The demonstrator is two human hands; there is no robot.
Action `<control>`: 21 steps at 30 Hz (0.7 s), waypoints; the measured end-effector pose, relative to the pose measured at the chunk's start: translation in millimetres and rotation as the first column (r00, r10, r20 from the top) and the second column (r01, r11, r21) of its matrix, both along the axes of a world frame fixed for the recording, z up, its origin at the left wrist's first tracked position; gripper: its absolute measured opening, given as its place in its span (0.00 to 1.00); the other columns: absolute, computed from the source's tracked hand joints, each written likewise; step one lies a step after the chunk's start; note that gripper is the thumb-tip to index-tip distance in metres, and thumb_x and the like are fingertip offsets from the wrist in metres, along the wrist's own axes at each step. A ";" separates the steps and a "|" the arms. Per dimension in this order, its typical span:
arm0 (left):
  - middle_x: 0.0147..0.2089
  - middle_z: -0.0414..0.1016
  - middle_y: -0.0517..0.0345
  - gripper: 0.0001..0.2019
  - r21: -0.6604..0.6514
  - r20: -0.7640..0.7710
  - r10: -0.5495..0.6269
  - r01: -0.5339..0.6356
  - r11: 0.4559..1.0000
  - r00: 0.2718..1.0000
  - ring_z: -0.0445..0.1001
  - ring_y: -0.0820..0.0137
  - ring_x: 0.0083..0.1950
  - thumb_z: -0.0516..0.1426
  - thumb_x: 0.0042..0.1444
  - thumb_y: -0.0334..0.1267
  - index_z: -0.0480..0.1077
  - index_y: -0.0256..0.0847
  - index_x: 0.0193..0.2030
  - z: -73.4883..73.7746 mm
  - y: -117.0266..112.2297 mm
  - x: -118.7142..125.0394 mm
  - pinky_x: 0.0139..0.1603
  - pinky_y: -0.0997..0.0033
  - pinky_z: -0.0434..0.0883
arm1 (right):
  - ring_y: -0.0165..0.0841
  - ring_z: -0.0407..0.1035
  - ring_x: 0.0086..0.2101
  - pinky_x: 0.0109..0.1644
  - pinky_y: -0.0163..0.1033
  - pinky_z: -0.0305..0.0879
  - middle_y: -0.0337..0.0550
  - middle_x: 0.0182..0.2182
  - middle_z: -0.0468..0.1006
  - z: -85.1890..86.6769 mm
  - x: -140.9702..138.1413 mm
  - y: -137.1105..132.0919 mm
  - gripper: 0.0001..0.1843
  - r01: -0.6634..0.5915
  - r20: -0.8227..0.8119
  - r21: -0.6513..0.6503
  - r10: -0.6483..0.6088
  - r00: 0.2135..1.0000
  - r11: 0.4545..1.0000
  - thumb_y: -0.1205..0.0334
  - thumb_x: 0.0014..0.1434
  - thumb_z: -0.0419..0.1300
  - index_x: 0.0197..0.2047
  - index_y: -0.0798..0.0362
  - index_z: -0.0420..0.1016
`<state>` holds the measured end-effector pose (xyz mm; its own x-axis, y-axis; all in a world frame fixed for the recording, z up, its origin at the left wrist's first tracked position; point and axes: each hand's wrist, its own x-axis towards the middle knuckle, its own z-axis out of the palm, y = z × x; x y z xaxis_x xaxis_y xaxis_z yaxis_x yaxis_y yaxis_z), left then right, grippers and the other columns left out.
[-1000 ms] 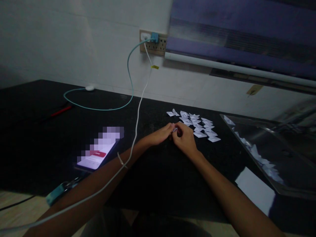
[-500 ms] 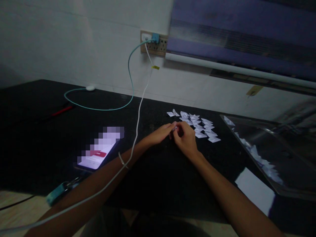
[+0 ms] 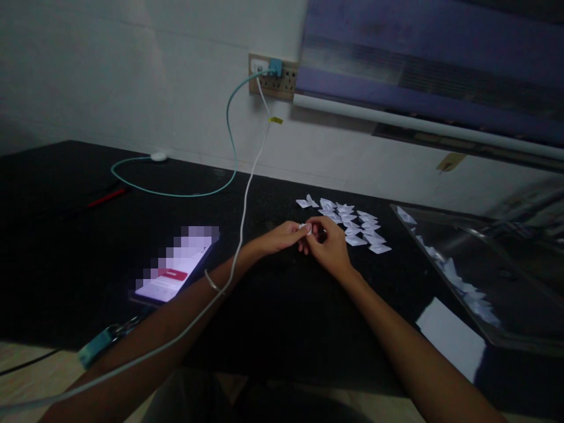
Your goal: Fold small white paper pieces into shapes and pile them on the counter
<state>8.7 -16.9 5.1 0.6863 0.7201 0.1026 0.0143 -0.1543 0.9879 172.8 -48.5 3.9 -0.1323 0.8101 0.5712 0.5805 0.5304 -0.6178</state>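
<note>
Both hands meet over the black countertop [image 3: 282, 305]. My left hand [image 3: 284, 237] pinches a small piece of white paper [image 3: 305, 227] between thumb and fingers. From the other side my right hand [image 3: 329, 242] closes on the same paper, its fingertips touching those of the left. Most of the paper is hidden by the fingers. Just behind and right of my right hand lie several small folded paper boats [image 3: 371, 225] in loose rows.
A lit phone [image 3: 176, 267] lies left of my forearms, near a teal strap [image 3: 97, 346]. A white cable [image 3: 244, 217] crosses my left arm from the wall socket [image 3: 282, 82]. At right are white paper sheets [image 3: 453, 338] and a metal sink [image 3: 506, 264] with more folded paper along its edge.
My left thumb has shifted over the paper and more of its white surface shows between the fingers. The view has moved slightly; the other things lie as before.
</note>
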 end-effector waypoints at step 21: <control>0.23 0.74 0.56 0.31 0.201 -0.130 -0.147 0.171 0.965 0.981 0.70 0.75 0.26 0.48 0.69 0.61 0.71 0.37 0.26 -6.2 3.4 -14.5 0.34 0.76 0.68 | 0.29 0.65 0.21 0.30 0.38 0.61 0.35 0.20 0.74 1.2 8.5 8.7 0.09 -0.399 -0.526 -0.365 0.168 0.834 0.841 0.54 0.54 0.69 0.30 0.51 0.79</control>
<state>-5.9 -13.5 -1.1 0.8061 0.5711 0.1548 0.0822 -0.3673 0.9265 181.3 -39.9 5.1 -0.2158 0.9529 0.2130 0.0371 0.2260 -0.9734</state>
